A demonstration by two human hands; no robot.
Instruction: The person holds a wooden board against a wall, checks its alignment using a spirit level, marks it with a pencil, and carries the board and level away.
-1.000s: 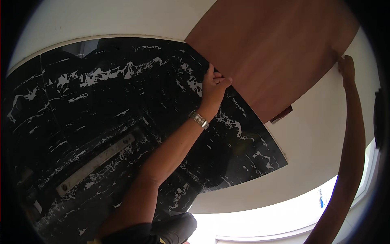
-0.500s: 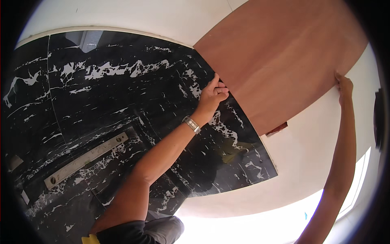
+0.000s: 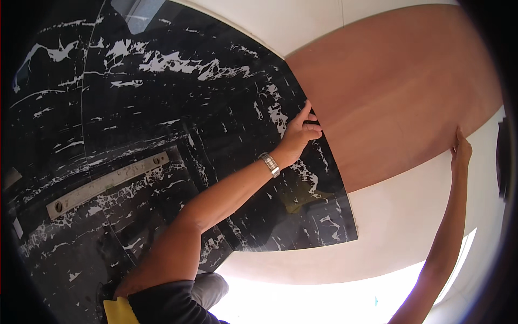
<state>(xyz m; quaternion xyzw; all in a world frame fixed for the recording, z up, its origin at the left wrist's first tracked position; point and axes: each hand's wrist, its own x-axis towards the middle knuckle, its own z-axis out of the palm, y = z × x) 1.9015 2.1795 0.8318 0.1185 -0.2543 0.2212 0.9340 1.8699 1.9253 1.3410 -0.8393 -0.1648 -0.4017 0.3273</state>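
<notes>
A large, flat reddish-brown panel [image 3: 399,97] lies at the right, its left edge meeting the glossy black marble-look slab surface [image 3: 178,108]. My left hand [image 3: 301,135], with a metal watch [image 3: 270,164] at the wrist, is at that seam; its fingertips curl at the panel's edge and the index finger points along it. Farther right, my right hand [image 3: 461,151] grips the panel's near edge, thumb on the upper face and the other fingers mostly hidden beneath.
A long grey spirit level [image 3: 108,183] rests on the black slabs at the left. Pale surface [image 3: 388,221] shows below the panel, and a pale wall [image 3: 307,21] borders the top. Bright light floods the bottom. A dark object [image 3: 503,162] stands at the right rim.
The panel has shifted toward its near side along the slab edge, with both hands moving along. A small red-brown piece by its near corner is now out of sight. My view has also shifted.
</notes>
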